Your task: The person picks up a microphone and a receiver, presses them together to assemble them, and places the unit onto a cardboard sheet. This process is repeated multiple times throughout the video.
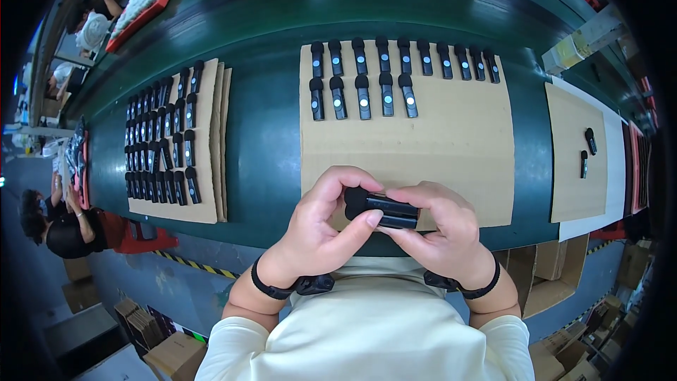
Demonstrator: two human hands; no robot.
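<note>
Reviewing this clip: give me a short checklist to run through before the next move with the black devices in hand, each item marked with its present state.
1. Both hands on the black devices: ok, left hand and right hand grip them.
2. Devices clear of the cardboard sheet: ok, held above its near edge.
3. How many devices are held: cannot tell, fingers cover them.
4. Free space on the sheet: ok, below the rows of devices.
5. Left cardboard stack: not ok, crowded.

a long dark green worktop (pixel 268 134) curves across the room, with brown cardboard sheets (pixel 451 141) lying on it. below it, a grey floor (pixel 42 289) holds cardboard boxes (pixel 176 354) and a yellow-black striped line (pixel 194 265); a seated person (pixel 67 229) works at left.
</note>
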